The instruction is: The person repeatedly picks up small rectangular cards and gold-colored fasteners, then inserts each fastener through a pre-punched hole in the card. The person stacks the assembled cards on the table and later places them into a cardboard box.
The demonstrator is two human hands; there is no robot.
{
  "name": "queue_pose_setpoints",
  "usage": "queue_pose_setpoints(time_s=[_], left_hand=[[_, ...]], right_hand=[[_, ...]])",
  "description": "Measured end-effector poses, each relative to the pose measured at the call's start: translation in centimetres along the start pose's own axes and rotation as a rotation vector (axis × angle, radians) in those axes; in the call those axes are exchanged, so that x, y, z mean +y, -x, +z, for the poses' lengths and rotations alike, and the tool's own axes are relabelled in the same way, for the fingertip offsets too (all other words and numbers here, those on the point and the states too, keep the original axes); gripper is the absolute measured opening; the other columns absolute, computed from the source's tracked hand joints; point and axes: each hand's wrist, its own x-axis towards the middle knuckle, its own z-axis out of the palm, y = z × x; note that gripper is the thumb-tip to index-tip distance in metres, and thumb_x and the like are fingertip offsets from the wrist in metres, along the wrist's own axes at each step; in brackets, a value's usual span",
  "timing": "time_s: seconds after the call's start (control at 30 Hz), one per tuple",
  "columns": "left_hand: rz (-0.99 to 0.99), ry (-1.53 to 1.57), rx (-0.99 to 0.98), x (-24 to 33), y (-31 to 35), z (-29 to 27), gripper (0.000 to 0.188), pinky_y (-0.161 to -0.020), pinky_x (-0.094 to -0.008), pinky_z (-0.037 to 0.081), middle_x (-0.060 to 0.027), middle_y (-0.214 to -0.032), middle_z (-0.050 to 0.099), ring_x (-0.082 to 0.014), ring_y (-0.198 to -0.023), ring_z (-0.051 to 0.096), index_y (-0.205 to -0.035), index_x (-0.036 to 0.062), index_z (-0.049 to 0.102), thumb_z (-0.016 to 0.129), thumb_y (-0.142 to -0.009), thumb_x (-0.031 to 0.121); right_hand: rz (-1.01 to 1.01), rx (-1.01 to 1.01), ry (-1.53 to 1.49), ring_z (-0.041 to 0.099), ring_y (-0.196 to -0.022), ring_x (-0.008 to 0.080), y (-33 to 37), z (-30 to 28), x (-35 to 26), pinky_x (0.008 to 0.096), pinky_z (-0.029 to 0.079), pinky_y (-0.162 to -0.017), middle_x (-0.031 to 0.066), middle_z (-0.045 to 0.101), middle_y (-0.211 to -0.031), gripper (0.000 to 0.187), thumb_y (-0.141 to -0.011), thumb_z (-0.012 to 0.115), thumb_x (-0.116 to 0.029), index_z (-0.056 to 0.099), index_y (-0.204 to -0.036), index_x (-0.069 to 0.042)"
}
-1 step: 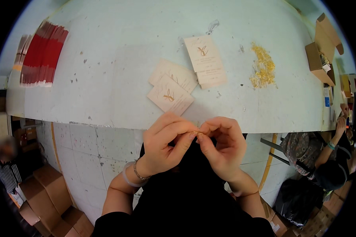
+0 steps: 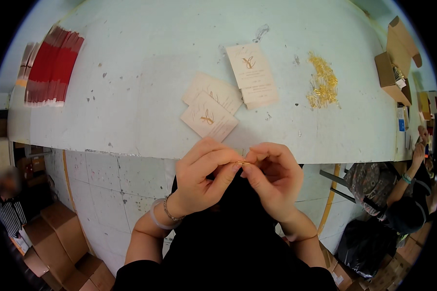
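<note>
My left hand [image 2: 205, 175] and my right hand [image 2: 277, 177] meet just off the table's near edge. Thumb and forefinger of each are pinched on one tiny, thin gold pin [image 2: 243, 162]; its exact shape is too small to make out. Beyond my left fingertips lie two overlapping cream cards [image 2: 206, 116] with gold print. A little farther off is a small stack of similar cards [image 2: 250, 65]. To the right, a loose heap of small gold pins [image 2: 324, 82] is spread on the table.
The pale, scuffed table [image 2: 145, 97] spans the view. Red bundled strips [image 2: 54, 68] lie at its far left, and an open cardboard box [image 2: 393, 72] stands at the far right. Brown cartons [image 2: 58, 237] are stacked at lower left. A co-worker's arm [image 2: 405, 177] shows at right.
My right hand's fingers have shifted very slightly around the pin. Everything on the table stays where it was.
</note>
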Motion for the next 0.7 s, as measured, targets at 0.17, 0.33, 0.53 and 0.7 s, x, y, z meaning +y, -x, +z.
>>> queue_pose_setpoints(time_s=[0.17, 0.33, 0.53, 0.7], left_hand=[[0.234, -0.208, -0.006, -0.5, -0.6, -0.4, 0.017, -0.057, -0.0266, 0.045, -0.0057, -0.085, 0.067, -0.0186, -0.069, 0.056, -0.091, 0.003, 0.072, 0.072, -0.076, -0.004], [0.287, -0.316, 0.019, -0.3, -0.4, -0.2, 0.02, -0.057, -0.0274, 0.046, -0.0054, -0.086, 0.068, -0.0201, -0.068, 0.055, -0.09, 0.003, 0.072, 0.07, -0.073, -0.007], [0.247, -0.307, 0.048, -0.2, -0.2, -0.1, 0.018, -0.055, -0.0281, 0.046, -0.0049, -0.081, 0.067, -0.0212, -0.065, 0.056, -0.085, 0.0019, 0.071, 0.068, -0.073, -0.01], [0.018, -0.609, 0.094, -1.1, -1.5, -2.4, 0.038, -0.071, -0.0369, 0.048, -0.0098, -0.096, 0.064, -0.0282, -0.084, 0.056, -0.103, -0.0001, 0.064, 0.08, -0.07, 0.008]], right_hand=[[0.18, -0.126, -0.298, 0.065, -0.082, 0.0128, -0.7, -1.2, 0.2, 0.0254, 0.055, -0.068, 0.0116, 0.067, -0.095, 0.011, -0.092, 0.061, 0.004, 0.06, -0.103, 0.003], [0.225, -0.092, -0.311, 0.063, -0.073, 0.0146, -1.0, -1.0, 0.3, 0.0262, 0.054, -0.062, 0.016, 0.067, -0.09, 0.006, -0.089, 0.063, 0.005, 0.059, -0.091, 0.002], [0.189, -0.104, -0.296, 0.062, -0.077, 0.0127, -0.9, -1.0, 0.9, 0.0245, 0.054, -0.065, 0.0137, 0.066, -0.094, 0.008, -0.087, 0.059, 0.01, 0.058, -0.092, 0.003], [0.084, 0.032, -0.184, 0.06, -0.069, 0.0138, -0.7, -0.1, 1.3, 0.0252, 0.053, -0.061, 0.0155, 0.066, -0.09, 0.006, -0.087, 0.063, 0.007, 0.059, -0.087, 0.002]])
